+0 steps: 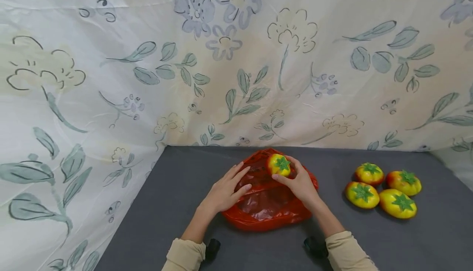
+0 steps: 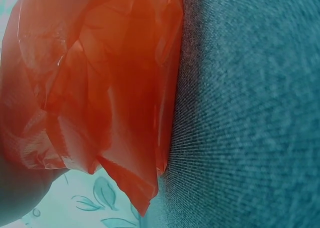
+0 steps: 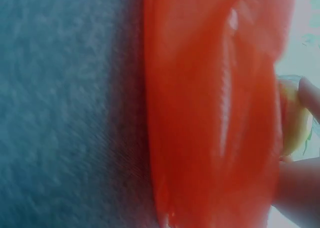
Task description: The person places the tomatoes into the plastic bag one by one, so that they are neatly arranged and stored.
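The right hand [image 1: 301, 182] is curled round a tomato [image 1: 278, 164], which is pinched between thumb and fingers above the far end of the red bag [image 1: 266, 201]. The tomato is round, glossy, yellow blushed with red, with a green star-shaped top. The left hand [image 1: 225, 189] is laid with fingers straight and slightly spread on the bag's left edge; nothing is gripped. The bag is thin, crinkled, translucent plastic, lying flat on the grey woven cloth [image 1: 166, 205]. Four more tomatoes [image 1: 382, 191] are grouped well to the right of the bag. Behind the bag, a flower-printed sheet [image 1: 236, 57] is hung.
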`<state>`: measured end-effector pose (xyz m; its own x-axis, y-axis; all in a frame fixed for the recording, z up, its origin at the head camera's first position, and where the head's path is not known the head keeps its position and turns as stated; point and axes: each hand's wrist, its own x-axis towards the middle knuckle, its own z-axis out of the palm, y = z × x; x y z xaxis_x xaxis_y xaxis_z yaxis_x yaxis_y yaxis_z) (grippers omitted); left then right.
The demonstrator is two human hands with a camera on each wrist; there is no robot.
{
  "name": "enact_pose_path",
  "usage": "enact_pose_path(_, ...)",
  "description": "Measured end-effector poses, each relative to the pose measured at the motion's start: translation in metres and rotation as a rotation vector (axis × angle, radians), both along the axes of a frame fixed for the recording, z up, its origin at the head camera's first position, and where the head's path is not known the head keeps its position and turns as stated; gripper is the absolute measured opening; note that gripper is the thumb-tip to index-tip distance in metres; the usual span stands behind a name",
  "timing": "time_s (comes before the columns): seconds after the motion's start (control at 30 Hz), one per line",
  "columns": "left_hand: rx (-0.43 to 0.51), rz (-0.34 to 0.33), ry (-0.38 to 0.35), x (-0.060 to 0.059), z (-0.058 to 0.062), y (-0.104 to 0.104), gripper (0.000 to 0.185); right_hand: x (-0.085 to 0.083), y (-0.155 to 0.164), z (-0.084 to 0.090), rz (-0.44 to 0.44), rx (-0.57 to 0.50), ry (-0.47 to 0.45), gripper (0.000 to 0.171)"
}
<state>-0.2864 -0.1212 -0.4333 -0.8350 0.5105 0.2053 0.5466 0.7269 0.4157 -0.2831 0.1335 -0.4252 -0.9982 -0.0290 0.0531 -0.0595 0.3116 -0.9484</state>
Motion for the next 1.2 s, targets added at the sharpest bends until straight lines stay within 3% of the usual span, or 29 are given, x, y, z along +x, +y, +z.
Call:
enact_pose_path(0.37,-0.011,0.001,-0.008,0.002,-0.001,0.002,0.06,-0.012,-0.019,-0.005,0.092,0.004,-0.025,0.081)
enact_pose_path(0.8,-0.01,-0.004,0.01,0.002,-0.001,0.002,0.06,-0.024,-0.056,-0.02,0.117,0.006,-0.096,0.073)
enact_pose_path(1.2,0.003,-0.025,0.027,0.006,-0.002,0.004,0.059,-0.026,-0.076,-0.018,0.161,0.032,-0.102,0.066)
